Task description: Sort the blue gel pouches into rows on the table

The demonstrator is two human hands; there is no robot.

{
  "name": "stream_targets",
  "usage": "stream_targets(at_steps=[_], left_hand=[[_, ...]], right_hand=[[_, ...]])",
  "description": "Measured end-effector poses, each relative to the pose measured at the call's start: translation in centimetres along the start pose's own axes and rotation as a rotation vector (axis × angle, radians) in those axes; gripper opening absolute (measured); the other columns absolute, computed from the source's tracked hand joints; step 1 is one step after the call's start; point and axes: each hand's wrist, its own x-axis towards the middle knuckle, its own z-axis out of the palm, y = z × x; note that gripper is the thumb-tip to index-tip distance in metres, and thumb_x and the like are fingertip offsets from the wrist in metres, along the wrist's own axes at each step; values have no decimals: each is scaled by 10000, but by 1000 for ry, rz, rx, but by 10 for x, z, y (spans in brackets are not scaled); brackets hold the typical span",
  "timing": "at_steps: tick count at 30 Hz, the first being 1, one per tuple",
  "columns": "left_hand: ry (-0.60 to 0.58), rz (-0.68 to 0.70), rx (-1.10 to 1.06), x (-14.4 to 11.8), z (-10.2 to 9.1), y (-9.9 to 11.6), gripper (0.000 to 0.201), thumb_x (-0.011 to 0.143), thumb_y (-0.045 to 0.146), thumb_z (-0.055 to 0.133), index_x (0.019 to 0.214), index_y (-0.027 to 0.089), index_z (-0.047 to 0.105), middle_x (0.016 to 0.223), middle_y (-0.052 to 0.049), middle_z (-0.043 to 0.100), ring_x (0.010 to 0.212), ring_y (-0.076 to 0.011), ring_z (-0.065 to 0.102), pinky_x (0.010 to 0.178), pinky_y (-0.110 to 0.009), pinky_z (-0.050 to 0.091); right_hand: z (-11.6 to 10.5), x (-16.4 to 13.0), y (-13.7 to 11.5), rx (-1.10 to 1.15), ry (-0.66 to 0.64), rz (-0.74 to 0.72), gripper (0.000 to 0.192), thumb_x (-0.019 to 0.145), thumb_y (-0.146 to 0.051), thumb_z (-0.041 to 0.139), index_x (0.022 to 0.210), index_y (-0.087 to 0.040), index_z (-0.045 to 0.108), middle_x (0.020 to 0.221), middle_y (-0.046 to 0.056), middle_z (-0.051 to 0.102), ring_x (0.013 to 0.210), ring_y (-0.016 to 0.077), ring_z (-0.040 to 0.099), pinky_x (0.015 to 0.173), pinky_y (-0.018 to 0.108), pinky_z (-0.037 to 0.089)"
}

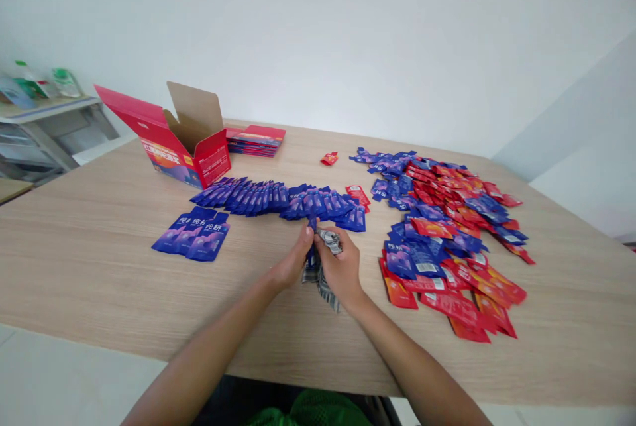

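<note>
Both my hands meet at the middle of the table. My left hand (292, 263) is closed on a blue sachet (311, 256), seen nearly edge-on. My right hand (346, 272) grips a crumpled grey striped cloth (326, 292), its fingers pressed against the same sachet. Part of the cloth hangs below the hands, and part bulges out over the right fingers. Just beyond them lies a long row of overlapping blue sachets (258, 198). Three blue sachets (209, 240) lie face up and overlapping to the left, printed with white characters.
An open red box (214, 156) stands at the back left, beside a stack of flat cartons (258, 138). A mixed heap of red and blue sachets (447, 214) spreads over the right side. One red sachet (329, 158) lies near the back; another red sachet (356, 194) touches the row.
</note>
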Motion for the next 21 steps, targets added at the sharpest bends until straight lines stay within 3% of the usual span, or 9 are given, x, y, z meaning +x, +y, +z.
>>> stream_targets(at_steps=[4, 9, 14, 17, 21], left_hand=[[-138, -70, 17, -4, -1, -1, 617, 741, 774, 644, 1022, 233, 738, 1106, -98, 724, 1304, -282, 550, 1106, -411, 438], [-62, -22, -58, -5, 2, -1, 737, 636, 863, 639, 976, 214, 717, 1042, -79, 710, 1239, -294, 584, 1033, -397, 488], [-16, -58, -94, -7, 4, 9, 764, 772, 863, 487, 1027, 176, 702, 980, -98, 703, 1080, -275, 654, 911, -382, 542], [-10, -125, -125, -5, 3, 16, 736, 780, 831, 530, 1068, 173, 691, 959, -97, 713, 962, -258, 682, 817, -363, 564], [-45, -212, -137, 1, 0, 16, 672, 787, 784, 569, 1018, 168, 708, 907, -97, 720, 863, -250, 697, 702, -341, 570]], right_hand=[[-4, 1, 7, -81, -102, -197, 149, 893, -273, 631, 1015, -218, 697, 1026, 75, 753, 955, 231, 702, 895, 376, 555], [-15, 11, 12, -262, -337, -508, 427, 794, -44, 509, 1135, -234, 684, 1108, 91, 718, 1076, 239, 661, 963, 417, 540], [-23, 18, 10, -377, -518, -646, 502, 731, 36, 490, 1120, -222, 675, 1069, 89, 683, 1028, 238, 634, 896, 386, 547], [-24, 19, 8, -502, -637, -717, 493, 716, 38, 524, 1114, -212, 673, 1049, 94, 663, 976, 251, 616, 867, 398, 533], [-22, 17, 4, -636, -679, -769, 429, 718, 32, 546, 1059, -193, 675, 989, 92, 642, 934, 260, 590, 839, 402, 511]])
